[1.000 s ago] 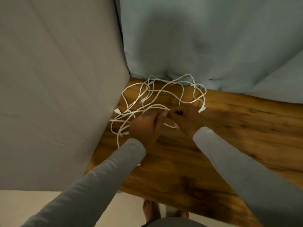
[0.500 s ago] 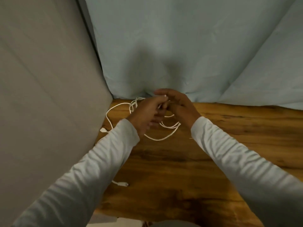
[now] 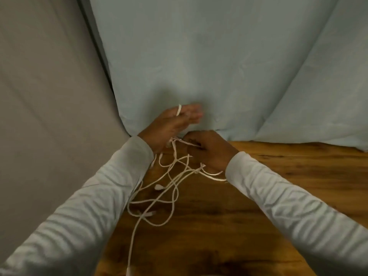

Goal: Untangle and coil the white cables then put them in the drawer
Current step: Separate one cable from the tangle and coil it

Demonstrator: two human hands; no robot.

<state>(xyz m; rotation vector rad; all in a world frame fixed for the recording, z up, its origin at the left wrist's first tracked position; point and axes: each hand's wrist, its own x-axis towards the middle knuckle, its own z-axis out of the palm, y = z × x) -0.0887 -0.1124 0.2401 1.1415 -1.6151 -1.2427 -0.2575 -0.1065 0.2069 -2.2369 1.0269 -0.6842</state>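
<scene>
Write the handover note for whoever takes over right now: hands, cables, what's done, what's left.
Left hand: raised, fingers straight, one cable loop draped over them.
Right hand: fingers curled, pinching strands of the white cables.
Cables: one tangle hanging from both hands over the wooden table, one end trailing toward the near edge.
Done: nothing coiled.
Left: untangle, coil each cable, put them in the drawer. No drawer is in view.

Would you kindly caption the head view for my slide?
White cables, looped over the left hand and pinched by the right hand, dangle tangled onto a wooden table.
</scene>
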